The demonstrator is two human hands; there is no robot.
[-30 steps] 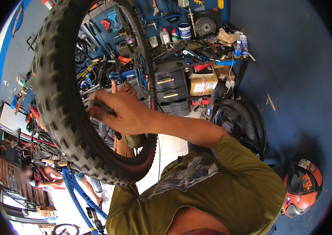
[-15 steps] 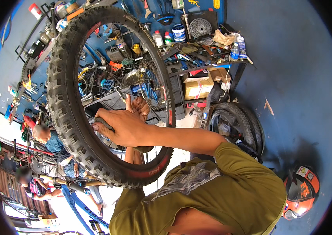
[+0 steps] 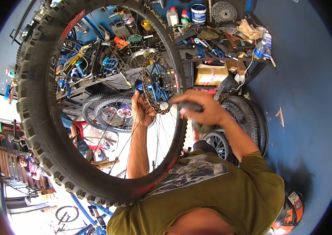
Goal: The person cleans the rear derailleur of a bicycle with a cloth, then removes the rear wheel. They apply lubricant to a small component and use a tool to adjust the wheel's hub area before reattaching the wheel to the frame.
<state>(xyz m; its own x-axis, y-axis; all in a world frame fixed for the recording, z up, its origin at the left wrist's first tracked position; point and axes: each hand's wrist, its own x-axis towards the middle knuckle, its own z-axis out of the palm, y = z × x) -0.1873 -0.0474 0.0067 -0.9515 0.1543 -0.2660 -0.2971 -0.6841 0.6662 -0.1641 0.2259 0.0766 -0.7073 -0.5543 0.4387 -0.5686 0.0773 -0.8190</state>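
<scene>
A bicycle wheel (image 3: 36,129) with a knobbly black tyre is held up in front of my chest. A disc brake rotor (image 3: 147,92) with a blue centre sits at its hub. My left hand (image 3: 143,109), seen through the spokes, is closed on the wheel beside the hub and rotor; its exact grip is partly hidden. On the right, just beyond the tyre's edge, my right hand (image 3: 205,107) is closed round a small dark grey object (image 3: 191,106), blurred, its kind unclear.
A cluttered workbench (image 3: 189,60) with tools, bottles and a white-blue tub (image 3: 198,14) stands ahead. Cardboard boxes (image 3: 211,74) sit beneath it. Spare tyres (image 3: 252,119) lean by the blue wall, with an orange-black helmet (image 3: 291,213) below. A person (image 3: 29,166) is at the far left.
My right hand has moved from inside the rim to the right, outside the tyre, keeping the dark object. The wheel has turned and shifted left and nearer, showing the rotor and my left hand more fully.
</scene>
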